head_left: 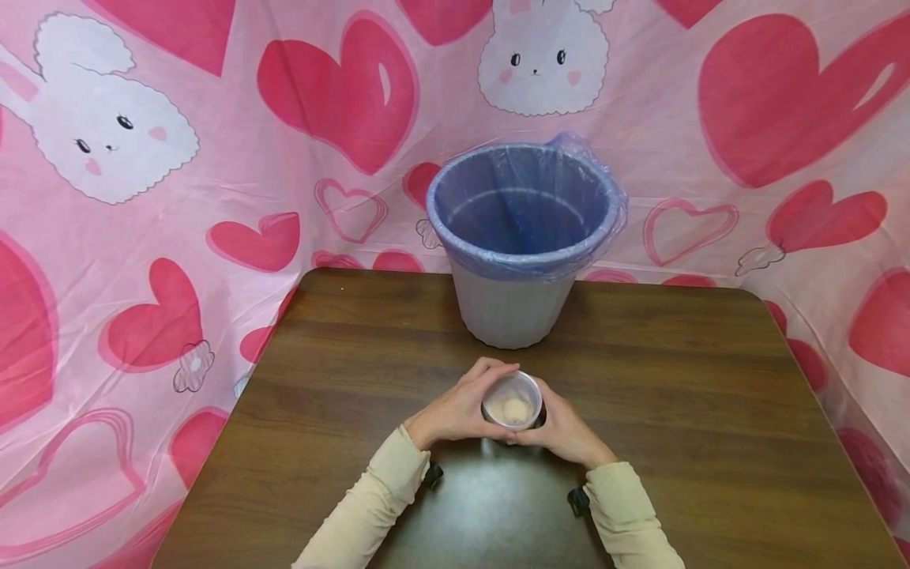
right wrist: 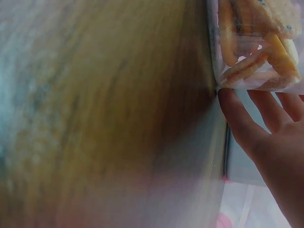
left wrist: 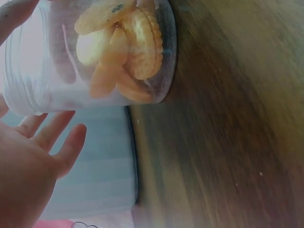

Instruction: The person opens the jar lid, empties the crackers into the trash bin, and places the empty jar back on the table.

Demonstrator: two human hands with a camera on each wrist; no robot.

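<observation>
A small clear plastic jar (head_left: pixel 512 401) stands on the brown wooden table (head_left: pixel 711 411), near its front middle. Pale yellow round crackers (left wrist: pixel 137 42) fill its lower part. My left hand (head_left: pixel 462 411) wraps the jar's left side, fingers curled round its far edge. My right hand (head_left: pixel 562 427) cups the right side. In the left wrist view the jar (left wrist: pixel 95 52) lies beside the left hand (left wrist: pixel 33 161), fingers reaching along it. The right wrist view shows the right hand (right wrist: pixel 270 128) with fingertips against the jar (right wrist: pixel 259 42). No lid shows from above.
A grey waste bin (head_left: pixel 522 237) lined with a blue plastic bag stands at the table's far edge, right behind the jar. A pink cloth with hearts and rabbits (head_left: pixel 142 197) hangs around the table on all sides.
</observation>
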